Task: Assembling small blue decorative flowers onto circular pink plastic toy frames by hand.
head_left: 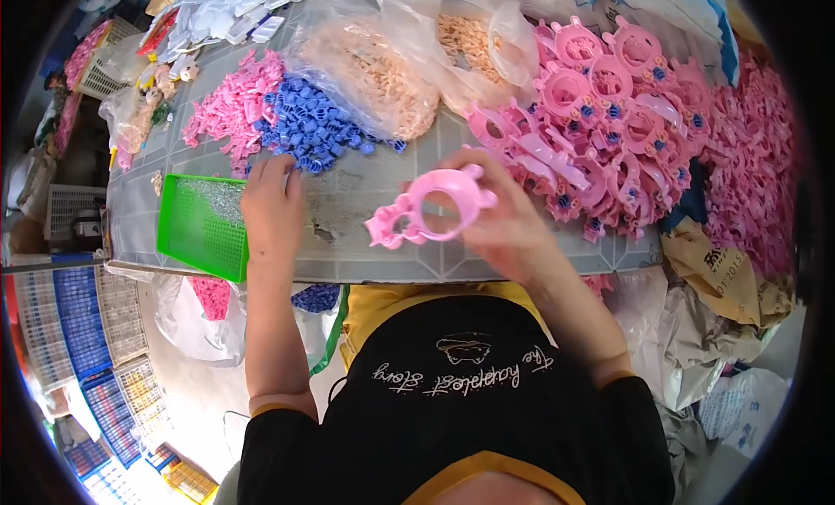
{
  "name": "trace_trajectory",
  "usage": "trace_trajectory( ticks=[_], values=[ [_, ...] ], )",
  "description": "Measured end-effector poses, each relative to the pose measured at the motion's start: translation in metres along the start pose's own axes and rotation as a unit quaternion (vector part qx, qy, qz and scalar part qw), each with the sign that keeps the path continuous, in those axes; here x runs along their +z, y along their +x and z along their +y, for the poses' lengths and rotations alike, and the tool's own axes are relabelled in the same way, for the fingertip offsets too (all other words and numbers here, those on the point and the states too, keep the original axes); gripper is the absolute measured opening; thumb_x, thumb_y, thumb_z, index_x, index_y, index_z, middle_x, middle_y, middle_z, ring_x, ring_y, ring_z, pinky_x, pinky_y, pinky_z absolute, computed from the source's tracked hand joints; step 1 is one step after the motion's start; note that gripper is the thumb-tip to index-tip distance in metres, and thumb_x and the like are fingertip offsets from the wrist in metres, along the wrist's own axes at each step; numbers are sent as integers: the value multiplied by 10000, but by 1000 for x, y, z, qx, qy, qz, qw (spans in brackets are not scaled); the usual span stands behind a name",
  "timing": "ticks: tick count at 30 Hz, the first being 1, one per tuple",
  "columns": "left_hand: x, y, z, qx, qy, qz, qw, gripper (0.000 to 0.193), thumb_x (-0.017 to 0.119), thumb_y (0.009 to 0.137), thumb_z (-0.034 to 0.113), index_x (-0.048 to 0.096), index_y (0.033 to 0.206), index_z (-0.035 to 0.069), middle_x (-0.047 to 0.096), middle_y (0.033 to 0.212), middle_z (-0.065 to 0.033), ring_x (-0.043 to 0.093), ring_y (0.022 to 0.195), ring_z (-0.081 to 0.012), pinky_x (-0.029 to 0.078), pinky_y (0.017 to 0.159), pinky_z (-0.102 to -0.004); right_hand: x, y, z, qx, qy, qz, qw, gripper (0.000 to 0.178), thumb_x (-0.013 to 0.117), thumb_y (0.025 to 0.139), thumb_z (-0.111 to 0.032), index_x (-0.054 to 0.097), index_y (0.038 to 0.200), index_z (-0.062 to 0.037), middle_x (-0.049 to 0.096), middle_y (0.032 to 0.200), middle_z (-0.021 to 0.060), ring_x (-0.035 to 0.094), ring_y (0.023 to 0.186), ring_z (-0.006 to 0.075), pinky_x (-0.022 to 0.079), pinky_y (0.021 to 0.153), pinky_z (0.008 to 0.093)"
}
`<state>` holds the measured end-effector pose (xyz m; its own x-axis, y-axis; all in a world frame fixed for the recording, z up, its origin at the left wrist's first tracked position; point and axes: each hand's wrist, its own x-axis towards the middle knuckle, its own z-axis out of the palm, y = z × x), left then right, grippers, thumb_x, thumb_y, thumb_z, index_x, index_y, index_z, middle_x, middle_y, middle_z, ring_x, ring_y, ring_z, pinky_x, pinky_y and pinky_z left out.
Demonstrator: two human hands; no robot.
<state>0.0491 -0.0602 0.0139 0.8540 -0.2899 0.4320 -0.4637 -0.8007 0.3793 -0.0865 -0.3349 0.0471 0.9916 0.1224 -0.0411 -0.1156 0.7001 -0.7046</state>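
Observation:
My right hand (506,222) grips a pink plastic ring-shaped toy part (452,202) with small ear-like knobs and a smaller open piece on its left side. It is held above the table's front part, left of a large heap of similar pink ring parts (609,113). My left hand (274,205) is at the near edge of a pile of small blue plastic pieces (309,122), its fingers bent down and drawn together. Whatever is between those fingertips is hidden. Beside that hand lies a green plastic basket (196,244) with small shiny metal bits inside.
Small pink pieces (239,100) lie left of the blue pile. Behind are clear bags of peach-coloured pieces (374,70) and white flat pieces (222,18). Pink parts (752,166) are piled at far right, above brown paper (718,274). Crates (83,318) stand at left below the table.

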Motion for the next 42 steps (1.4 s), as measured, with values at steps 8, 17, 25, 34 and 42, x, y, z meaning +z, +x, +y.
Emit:
trace_trajectory(
  ticks=[8,17,25,34,42],
  values=[
    [-36,-7,80,21,-340,-92,936,267,693,842,-94,723,1088,6,667,1035,-89,675,846,-182,544,757,-287,-9,47,36,109,158,-11,981,507,488,1055,-384,457,1459,-80,588,1355,97,604,1231,237,517,1026,467],
    [1,-21,100,-28,-382,-101,918,293,691,868,-76,708,1151,-4,752,986,-117,724,896,-183,569,814,-310,-9,55,61,53,134,-19,989,535,471,1075,-446,457,1460,-74,572,1366,59,566,1245,220,445,1090,425],
    [18,-25,110,13,-228,26,973,404,751,806,-35,671,1198,22,683,869,-107,676,785,-239,562,748,-376,-5,55,63,-34,79,-70,994,544,527,1062,-315,376,1518,-61,457,1502,86,489,1348,234,404,1136,442],
    [2,34,85,-57,-197,102,973,312,738,833,3,685,1140,8,667,866,-127,645,865,-300,527,753,-389,-6,48,54,37,130,-5,991,513,542,1056,-135,370,1535,-70,535,1447,111,596,1260,267,486,1092,433],
    [81,125,45,127,33,-44,990,157,661,887,155,772,970,82,716,1017,-123,650,1049,-282,482,911,-488,-18,48,58,75,106,23,991,315,563,1053,-156,507,1345,-53,593,1353,118,642,1195,276,519,1061,420]
  ],
)
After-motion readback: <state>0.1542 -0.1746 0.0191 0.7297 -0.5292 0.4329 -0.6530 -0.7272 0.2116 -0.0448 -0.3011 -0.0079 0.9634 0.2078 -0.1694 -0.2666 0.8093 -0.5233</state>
